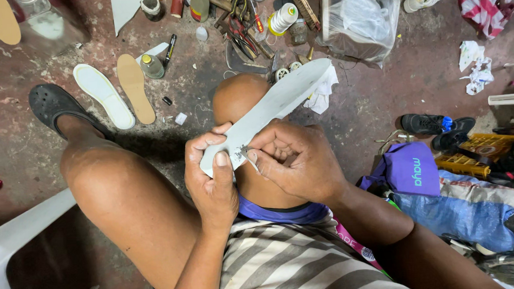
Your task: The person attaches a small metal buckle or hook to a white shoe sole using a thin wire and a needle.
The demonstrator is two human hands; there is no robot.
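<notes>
Two hands are being used on a grey insole (pixel 278 100) at the frame's centre, above the knee. Its heel end is being gripped by the left hand (pixel 212 175), thumb pressed flat, while its edge is being pinched by the right hand (pixel 292 160) with a small blade, barely visible. A slip could nick the thumb.

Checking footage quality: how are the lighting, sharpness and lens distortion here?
Head view: even, soft light; the grey insole, left hand and right hand look sharp; mild glare on the plastic bag; wide-angle bending towards the edges.
</notes>
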